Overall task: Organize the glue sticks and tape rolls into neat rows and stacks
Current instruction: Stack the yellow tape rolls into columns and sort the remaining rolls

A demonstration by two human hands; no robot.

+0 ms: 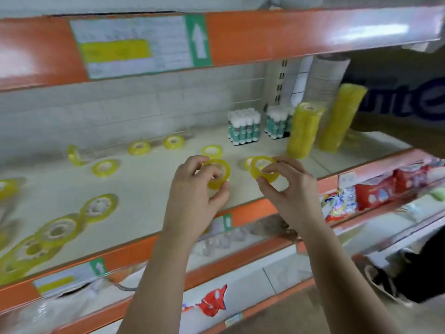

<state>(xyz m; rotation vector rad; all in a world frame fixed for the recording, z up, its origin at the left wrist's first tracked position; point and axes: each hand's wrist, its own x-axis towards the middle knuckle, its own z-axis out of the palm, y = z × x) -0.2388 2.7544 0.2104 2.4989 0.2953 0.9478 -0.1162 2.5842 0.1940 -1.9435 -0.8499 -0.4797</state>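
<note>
Shelf [149, 189] front: hands [196, 191] [289, 194] pinch 2 rolls [226, 169] [255, 170].

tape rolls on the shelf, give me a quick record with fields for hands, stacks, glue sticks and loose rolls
left hand: pinches a yellow tape roll just above the shelf
right hand: pinches a second tape roll
tape stacks: two tall columns at the right
glue sticks: two upright bundles, left of the stacks
loose rolls: several scattered over the left and middle of the shelf, not in rows
</note>
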